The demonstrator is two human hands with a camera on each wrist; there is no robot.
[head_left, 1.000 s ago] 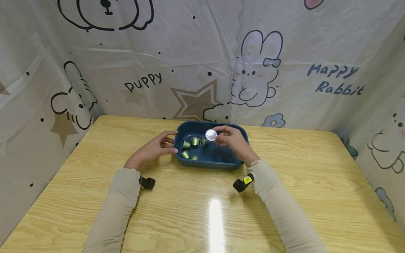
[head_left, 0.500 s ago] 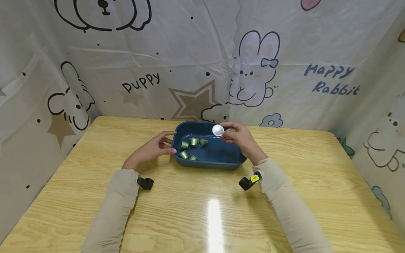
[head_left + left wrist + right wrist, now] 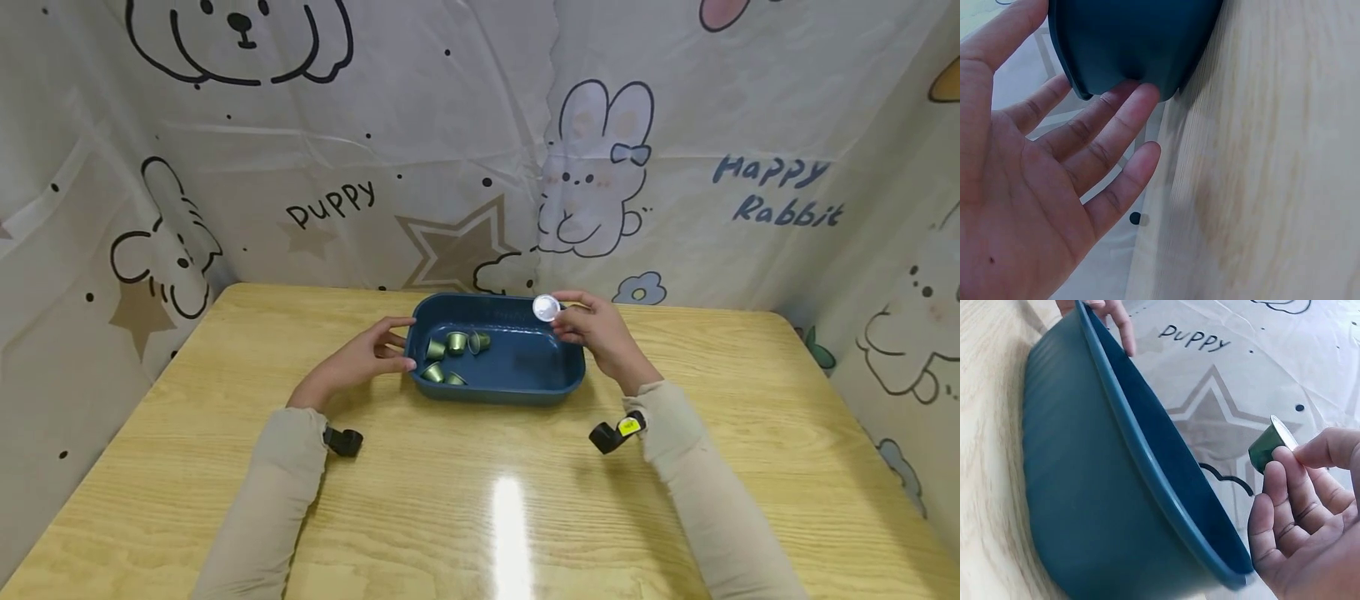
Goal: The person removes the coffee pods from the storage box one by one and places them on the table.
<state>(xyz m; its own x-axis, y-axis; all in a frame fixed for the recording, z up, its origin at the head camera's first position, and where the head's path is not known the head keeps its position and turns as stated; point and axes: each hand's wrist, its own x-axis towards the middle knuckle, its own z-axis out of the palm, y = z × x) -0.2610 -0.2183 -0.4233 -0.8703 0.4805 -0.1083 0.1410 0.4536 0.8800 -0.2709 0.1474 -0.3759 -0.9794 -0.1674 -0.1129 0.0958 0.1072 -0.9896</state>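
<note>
A dark blue rectangular basin (image 3: 495,398) stands on the wooden table. Several green coffee capsules (image 3: 456,342) lie loose at its left end, some tilted. My left hand (image 3: 358,364) touches the basin's left end with fingers spread and mostly straight, as the left wrist view shows at the basin's wall (image 3: 1129,47). Above the basin's right rear corner, my right hand (image 3: 609,337) pinches another green coffee capsule (image 3: 1264,447) between thumb and fingers. Its silver foil lid (image 3: 546,308) faces the head camera.
The wooden table (image 3: 420,500) extends around the basin on all sides. Behind it hangs a pale printed cloth (image 3: 450,108), which also covers both sides. Each wrist carries a small black camera, one on the left (image 3: 345,442) and one on the right (image 3: 615,433).
My right hand has moved to the right with the coffee capsule, from over the basin's middle to its right rear corner. My left hand stays at the basin's left end.
</note>
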